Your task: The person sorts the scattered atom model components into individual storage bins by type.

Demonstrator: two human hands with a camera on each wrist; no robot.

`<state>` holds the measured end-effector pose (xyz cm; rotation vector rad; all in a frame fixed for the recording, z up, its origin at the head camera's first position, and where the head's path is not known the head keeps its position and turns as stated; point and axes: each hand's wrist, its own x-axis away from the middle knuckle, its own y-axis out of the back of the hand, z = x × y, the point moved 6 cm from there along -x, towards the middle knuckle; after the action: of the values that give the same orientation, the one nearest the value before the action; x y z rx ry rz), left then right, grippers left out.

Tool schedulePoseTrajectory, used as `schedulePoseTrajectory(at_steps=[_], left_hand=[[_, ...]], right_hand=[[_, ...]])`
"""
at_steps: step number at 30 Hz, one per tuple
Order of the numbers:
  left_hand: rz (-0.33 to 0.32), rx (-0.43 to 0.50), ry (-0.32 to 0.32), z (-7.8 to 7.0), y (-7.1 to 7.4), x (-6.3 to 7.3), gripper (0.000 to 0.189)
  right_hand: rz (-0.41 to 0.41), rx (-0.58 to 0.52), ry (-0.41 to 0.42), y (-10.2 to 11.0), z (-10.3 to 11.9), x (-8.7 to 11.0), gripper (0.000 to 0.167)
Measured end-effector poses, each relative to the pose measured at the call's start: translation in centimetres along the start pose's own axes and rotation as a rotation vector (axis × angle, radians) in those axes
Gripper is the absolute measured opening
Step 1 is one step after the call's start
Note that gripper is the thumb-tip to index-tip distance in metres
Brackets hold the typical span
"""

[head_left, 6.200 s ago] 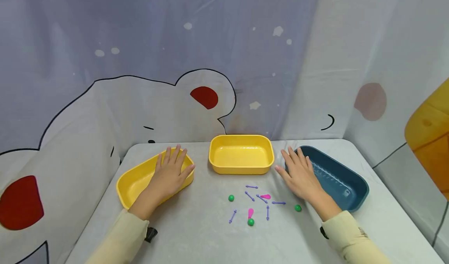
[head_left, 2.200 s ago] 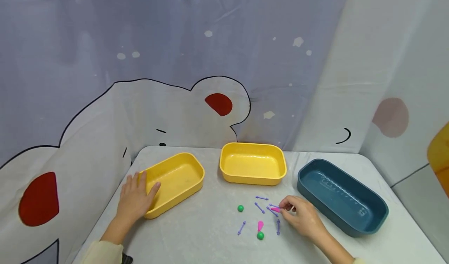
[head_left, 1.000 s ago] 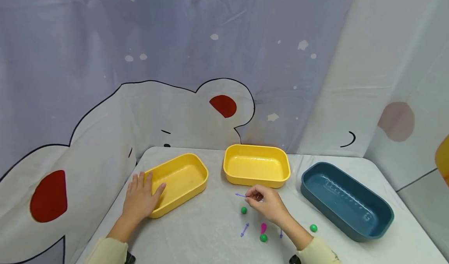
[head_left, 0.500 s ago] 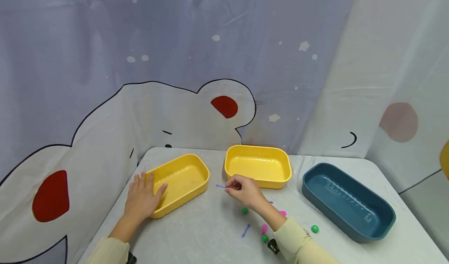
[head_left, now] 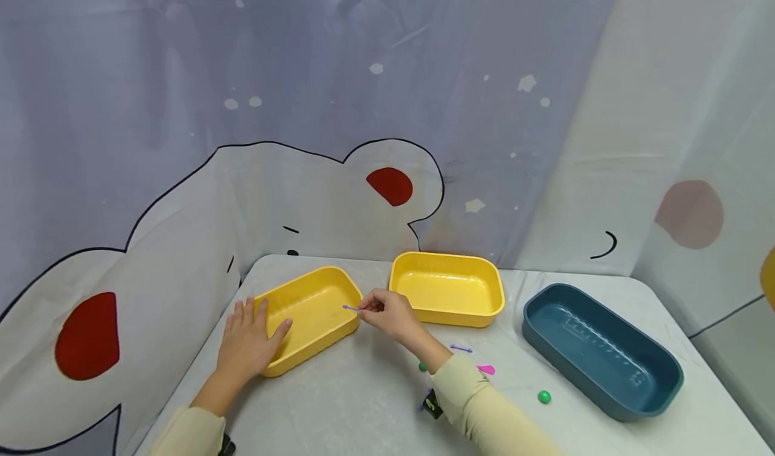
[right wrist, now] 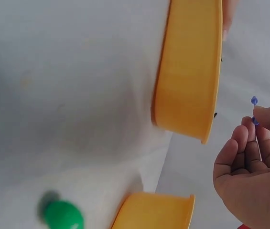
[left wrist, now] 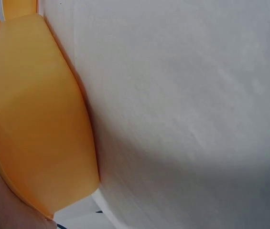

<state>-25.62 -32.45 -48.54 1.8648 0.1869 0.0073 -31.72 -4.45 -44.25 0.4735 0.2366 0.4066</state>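
Note:
My right hand (head_left: 393, 318) pinches a thin purple stick (head_left: 350, 307) with small knobbed ends between thumb and fingertips. In the head view the stick's free end is over the right rim of the left yellow tray (head_left: 315, 344). The right wrist view shows the stick (right wrist: 254, 101) poking out past the thumb, above table height. My left hand (head_left: 247, 345) rests on the left end of that same tray, fingers straight, thumb along the inside. Another purple stick (head_left: 461, 348) and a pink teardrop-shaped piece (head_left: 487, 370) lie on the table; my right forearm hides some other small pieces.
A second yellow tray (head_left: 448, 317) stands at the back middle, just behind my right hand. The dark blue tray (head_left: 590, 385) is angled on the right. One green ball (head_left: 544, 397) lies before it; another green ball (head_left: 422, 366) peeks out beside my forearm.
From open over the table, my right hand took a purple stick near the middle-right pieces and carried it left to the left tray. My left hand shifted onto that tray's left end.

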Motion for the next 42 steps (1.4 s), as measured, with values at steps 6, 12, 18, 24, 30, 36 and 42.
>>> schedulePoseTrajectory(at_steps=[6,12,18,24,30,36,42], left_hand=[[-0.015,-0.005,-0.004,0.0,0.0,0.0,0.095],[-0.029,0.005,-0.007,-0.1,0.1,0.0,0.093],[-0.029,0.006,0.002,0.1,0.0,0.0,0.094],[-0.019,0.017,0.011,0.2,-0.4,-0.3,0.095],[-0.018,0.019,0.005,-0.1,-0.5,-0.3,0.093],[-0.024,0.021,0.003,-0.2,-0.2,-0.1,0.091],[-0.033,0.009,-0.010,0.0,-0.1,0.0,0.091]], right_hand=[[-0.017,0.015,-0.035,-1.5,0.2,-2.2,0.007],[-0.041,0.070,-0.062,-2.7,0.8,-3.8,0.010],[-0.060,0.094,-0.111,-3.4,1.3,-4.6,0.010],[-0.094,0.039,-0.136,-3.9,1.3,-5.3,0.011],[-0.126,0.025,-0.164,-3.5,0.7,-5.2,0.018],[-0.108,-0.010,-0.151,-2.0,0.2,-4.3,0.014],[-0.039,-0.120,-0.186,-0.6,-0.4,-2.7,0.016]])
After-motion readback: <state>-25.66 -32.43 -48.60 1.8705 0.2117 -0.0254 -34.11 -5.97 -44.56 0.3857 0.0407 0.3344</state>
